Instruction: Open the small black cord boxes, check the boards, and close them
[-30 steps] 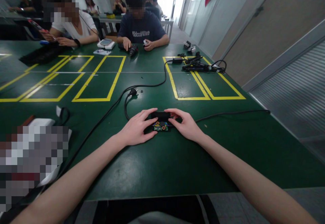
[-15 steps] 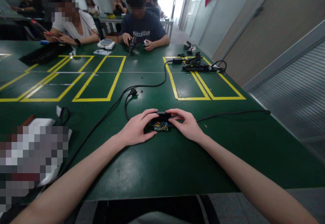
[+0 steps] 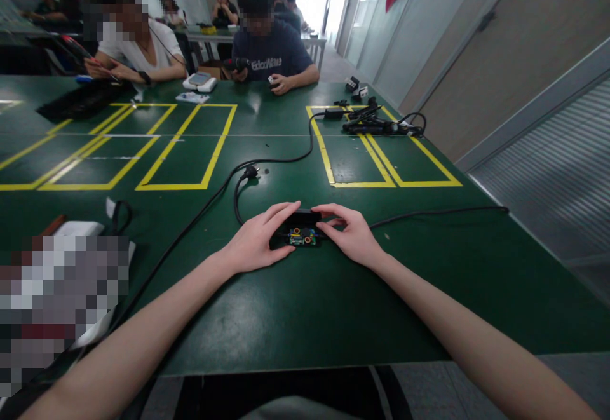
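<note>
An opened black power adapter lies on the green table before me, its circuit board (image 3: 303, 237) with two copper-coloured coils facing up. Behind the board, the adapter's black cover (image 3: 305, 216) stands tilted up. My left hand (image 3: 260, 237) is curled round the adapter's left side, with its fingers at the cover and its thumb at the front edge by the board. My right hand (image 3: 353, 234) pinches the cover's right end between thumb and fingers. Black cables leave the adapter on both sides; one ends in a power plug (image 3: 250, 173).
More adapters and bundled cables (image 3: 376, 121) lie at the far right inside yellow tape outlines. A long black cable (image 3: 210, 201) crosses the table on the left. Across the table, one co-worker holds a power drill (image 3: 238, 64); another sits near a black bag (image 3: 86, 99).
My left fingers have shifted slightly up along the cover's left end; my right hand stays almost still. Across the table, the co-worker's drill has swung up from pointing down at the table.
</note>
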Demonstrator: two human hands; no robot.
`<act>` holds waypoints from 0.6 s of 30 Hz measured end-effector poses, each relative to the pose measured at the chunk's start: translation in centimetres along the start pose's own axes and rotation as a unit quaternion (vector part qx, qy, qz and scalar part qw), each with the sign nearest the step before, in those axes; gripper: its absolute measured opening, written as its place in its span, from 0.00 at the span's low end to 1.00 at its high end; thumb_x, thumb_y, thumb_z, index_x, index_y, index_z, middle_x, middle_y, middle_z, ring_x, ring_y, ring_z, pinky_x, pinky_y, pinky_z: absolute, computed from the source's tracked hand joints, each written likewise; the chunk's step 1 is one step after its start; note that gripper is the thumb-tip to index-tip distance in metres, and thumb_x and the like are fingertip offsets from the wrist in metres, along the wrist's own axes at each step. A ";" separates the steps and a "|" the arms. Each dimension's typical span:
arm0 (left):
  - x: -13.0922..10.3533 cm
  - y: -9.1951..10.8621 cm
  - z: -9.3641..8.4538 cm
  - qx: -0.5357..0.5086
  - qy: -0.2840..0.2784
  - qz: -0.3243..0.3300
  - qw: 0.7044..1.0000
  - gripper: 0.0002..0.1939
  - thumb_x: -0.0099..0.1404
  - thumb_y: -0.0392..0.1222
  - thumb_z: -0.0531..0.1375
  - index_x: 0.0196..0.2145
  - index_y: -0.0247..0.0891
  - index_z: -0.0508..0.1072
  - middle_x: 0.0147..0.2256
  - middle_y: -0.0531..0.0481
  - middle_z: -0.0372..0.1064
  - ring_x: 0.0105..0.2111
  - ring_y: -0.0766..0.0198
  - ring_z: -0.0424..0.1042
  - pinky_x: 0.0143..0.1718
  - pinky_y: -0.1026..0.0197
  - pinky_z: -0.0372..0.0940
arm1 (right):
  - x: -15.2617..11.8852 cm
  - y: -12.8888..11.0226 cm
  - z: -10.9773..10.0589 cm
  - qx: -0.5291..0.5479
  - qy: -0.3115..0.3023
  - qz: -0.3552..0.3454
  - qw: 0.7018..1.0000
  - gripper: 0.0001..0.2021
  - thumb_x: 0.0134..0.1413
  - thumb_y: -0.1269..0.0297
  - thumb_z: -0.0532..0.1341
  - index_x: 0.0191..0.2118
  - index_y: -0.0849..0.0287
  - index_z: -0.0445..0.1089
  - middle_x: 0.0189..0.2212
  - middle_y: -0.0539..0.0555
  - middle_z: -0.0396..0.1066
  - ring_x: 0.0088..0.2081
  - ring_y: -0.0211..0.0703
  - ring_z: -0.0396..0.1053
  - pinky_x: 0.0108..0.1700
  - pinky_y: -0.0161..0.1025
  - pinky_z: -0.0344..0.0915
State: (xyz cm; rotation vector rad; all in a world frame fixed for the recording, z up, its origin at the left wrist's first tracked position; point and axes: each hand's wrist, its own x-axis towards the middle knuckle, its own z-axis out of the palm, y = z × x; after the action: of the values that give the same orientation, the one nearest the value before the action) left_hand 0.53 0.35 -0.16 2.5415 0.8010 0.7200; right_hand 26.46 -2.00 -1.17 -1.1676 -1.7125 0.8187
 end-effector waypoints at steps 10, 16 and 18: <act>0.0 -0.1 0.0 -0.011 0.001 -0.003 1.000 0.45 0.66 0.40 0.66 0.74 0.50 0.49 0.66 0.41 0.62 0.62 0.49 0.70 0.62 0.49 0.70 | 0.0 0.0 -0.2 -0.012 -0.012 -0.014 1.000 0.13 0.60 0.64 0.64 0.49 0.55 0.79 0.47 0.56 0.80 0.45 0.48 0.78 0.44 0.45 0.80; 0.0 -0.2 0.0 -0.025 0.001 -0.025 0.999 0.46 0.65 0.41 0.67 0.74 0.51 0.50 0.62 0.43 0.66 0.57 0.51 0.74 0.57 0.50 0.72 | 0.0 -0.7 -0.6 -0.017 -0.029 -0.020 0.999 0.14 0.65 0.58 0.62 0.51 0.55 0.77 0.49 0.57 0.80 0.46 0.49 0.79 0.51 0.47 0.77; -0.1 -0.3 0.0 -0.019 -0.002 -0.023 1.000 0.46 0.65 0.41 0.67 0.74 0.50 0.51 0.60 0.43 0.69 0.55 0.52 0.75 0.57 0.49 0.72 | 0.0 -0.7 -0.7 -0.011 -0.032 -0.021 0.999 0.15 0.68 0.56 0.59 0.52 0.56 0.76 0.46 0.57 0.81 0.46 0.49 0.79 0.51 0.48 0.76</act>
State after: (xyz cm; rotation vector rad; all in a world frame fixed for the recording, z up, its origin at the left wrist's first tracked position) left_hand 0.36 0.53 -0.30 2.4815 0.8336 0.7098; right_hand 26.88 -2.19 -0.29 -1.1280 -1.7961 0.8204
